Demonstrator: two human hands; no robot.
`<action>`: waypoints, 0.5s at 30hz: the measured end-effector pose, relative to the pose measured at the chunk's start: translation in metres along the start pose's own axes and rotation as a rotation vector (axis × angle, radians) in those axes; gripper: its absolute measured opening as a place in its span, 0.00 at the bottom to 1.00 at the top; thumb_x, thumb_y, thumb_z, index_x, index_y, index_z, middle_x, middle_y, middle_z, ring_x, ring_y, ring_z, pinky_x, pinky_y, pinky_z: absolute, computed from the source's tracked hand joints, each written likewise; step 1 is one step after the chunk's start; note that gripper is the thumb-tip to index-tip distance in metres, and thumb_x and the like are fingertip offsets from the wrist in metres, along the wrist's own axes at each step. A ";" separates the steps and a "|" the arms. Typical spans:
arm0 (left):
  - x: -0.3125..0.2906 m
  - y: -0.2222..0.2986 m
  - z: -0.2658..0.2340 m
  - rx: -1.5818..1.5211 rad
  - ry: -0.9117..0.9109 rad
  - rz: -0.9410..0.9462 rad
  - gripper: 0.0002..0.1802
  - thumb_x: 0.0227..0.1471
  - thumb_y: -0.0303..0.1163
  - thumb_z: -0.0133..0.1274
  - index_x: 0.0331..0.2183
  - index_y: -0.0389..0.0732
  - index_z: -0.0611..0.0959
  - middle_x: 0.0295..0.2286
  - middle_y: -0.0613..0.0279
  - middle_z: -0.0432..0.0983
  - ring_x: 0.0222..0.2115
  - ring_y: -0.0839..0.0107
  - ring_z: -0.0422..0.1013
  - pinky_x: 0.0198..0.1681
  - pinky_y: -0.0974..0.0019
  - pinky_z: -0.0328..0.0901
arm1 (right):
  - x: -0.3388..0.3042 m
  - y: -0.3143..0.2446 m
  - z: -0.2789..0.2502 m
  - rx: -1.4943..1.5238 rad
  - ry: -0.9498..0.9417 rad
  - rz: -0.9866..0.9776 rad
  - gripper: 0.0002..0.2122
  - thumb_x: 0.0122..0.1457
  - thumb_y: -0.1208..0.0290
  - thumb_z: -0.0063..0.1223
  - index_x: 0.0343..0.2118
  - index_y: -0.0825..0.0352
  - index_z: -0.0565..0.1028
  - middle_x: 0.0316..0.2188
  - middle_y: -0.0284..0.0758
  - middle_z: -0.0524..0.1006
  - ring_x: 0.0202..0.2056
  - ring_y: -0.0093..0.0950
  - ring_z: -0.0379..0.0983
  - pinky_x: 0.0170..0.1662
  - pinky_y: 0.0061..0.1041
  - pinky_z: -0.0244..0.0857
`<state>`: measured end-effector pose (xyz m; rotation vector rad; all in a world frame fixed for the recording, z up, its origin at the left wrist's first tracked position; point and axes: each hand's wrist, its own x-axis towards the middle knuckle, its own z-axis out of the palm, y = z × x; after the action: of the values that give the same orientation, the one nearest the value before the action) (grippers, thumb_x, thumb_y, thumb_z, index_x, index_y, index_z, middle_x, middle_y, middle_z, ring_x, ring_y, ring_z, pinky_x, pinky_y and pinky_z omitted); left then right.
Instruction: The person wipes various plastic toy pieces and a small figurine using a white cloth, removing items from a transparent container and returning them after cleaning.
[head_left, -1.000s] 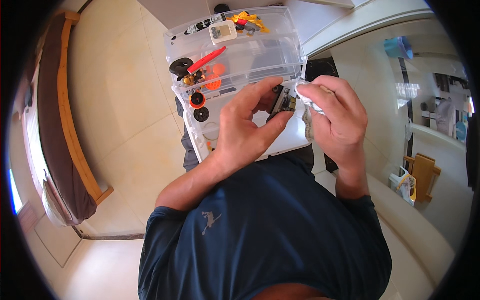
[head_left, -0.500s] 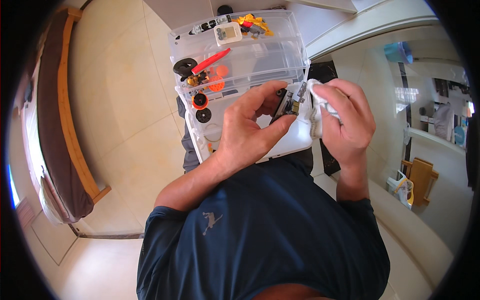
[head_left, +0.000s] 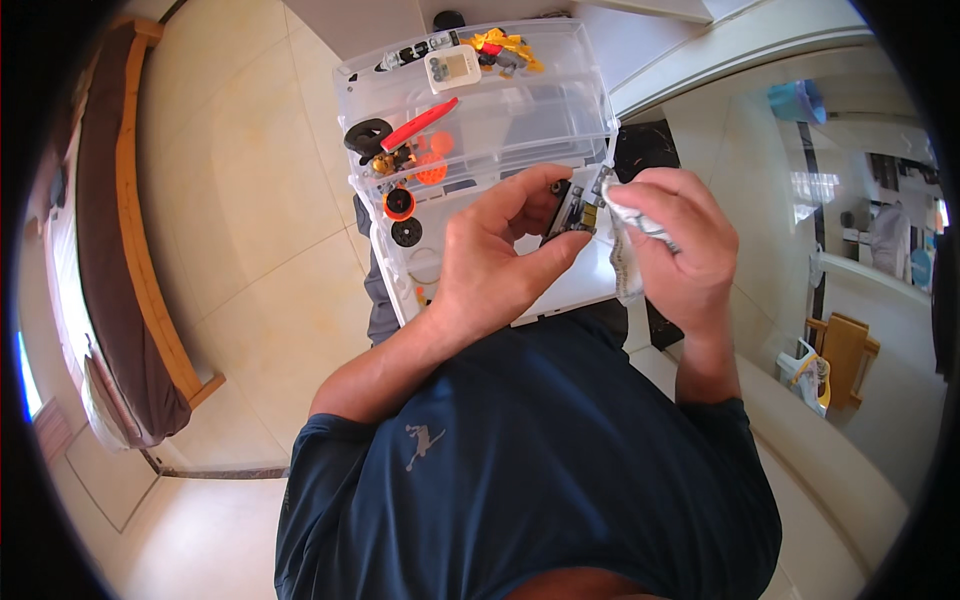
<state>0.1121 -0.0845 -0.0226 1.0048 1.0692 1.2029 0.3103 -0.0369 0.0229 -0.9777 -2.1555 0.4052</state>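
Observation:
Between the thumb and fingers of my left hand [head_left: 490, 250] is a small dark toy piece with grey and olive parts [head_left: 578, 215]. A jointed grey bit sticks up from its far right side. My right hand [head_left: 690, 240] pinches a white cloth [head_left: 638, 218], whose front edge meets that grey bit; a loose end of the cloth hangs down on the near side. Both hands are over the white lid surface [head_left: 560, 290] of a clear plastic box.
Along the clear box [head_left: 530, 90] lie a red elongated piece [head_left: 420, 125], a black ring [head_left: 368, 138], orange discs [head_left: 431, 168], a black wheel [head_left: 406, 233], a small white display device [head_left: 453, 69] and yellow toy parts [head_left: 505, 48]. A wooden-framed bed [head_left: 150, 250] stands left.
My right hand has moved slightly left and down with the cloth, bringing it against the grey bit of the toy piece. My left hand stays nearly still.

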 end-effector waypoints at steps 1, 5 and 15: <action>0.000 -0.002 0.000 0.018 0.002 0.027 0.31 0.53 0.17 0.66 0.58 0.31 0.77 0.40 0.62 0.80 0.42 0.76 0.76 0.51 0.68 0.72 | 0.003 -0.001 -0.002 0.052 0.032 0.024 0.20 0.45 0.92 0.61 0.41 0.66 0.83 0.37 0.38 0.80 0.34 0.35 0.79 0.35 0.28 0.72; 0.000 -0.002 0.000 0.068 0.007 0.060 0.31 0.52 0.17 0.67 0.57 0.31 0.78 0.38 0.64 0.79 0.41 0.77 0.75 0.50 0.68 0.72 | -0.001 -0.003 -0.001 0.078 -0.028 0.060 0.18 0.48 0.91 0.60 0.41 0.66 0.83 0.37 0.38 0.80 0.35 0.34 0.79 0.35 0.26 0.72; 0.002 0.001 -0.003 0.240 0.026 0.166 0.31 0.51 0.17 0.66 0.57 0.33 0.80 0.39 0.63 0.79 0.41 0.77 0.74 0.50 0.68 0.71 | -0.003 0.001 -0.001 0.163 -0.010 0.090 0.17 0.49 0.91 0.62 0.41 0.68 0.83 0.37 0.39 0.80 0.35 0.31 0.79 0.36 0.24 0.72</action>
<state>0.1091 -0.0819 -0.0229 1.2867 1.1889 1.2433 0.3131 -0.0390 0.0217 -0.9844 -2.0563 0.6206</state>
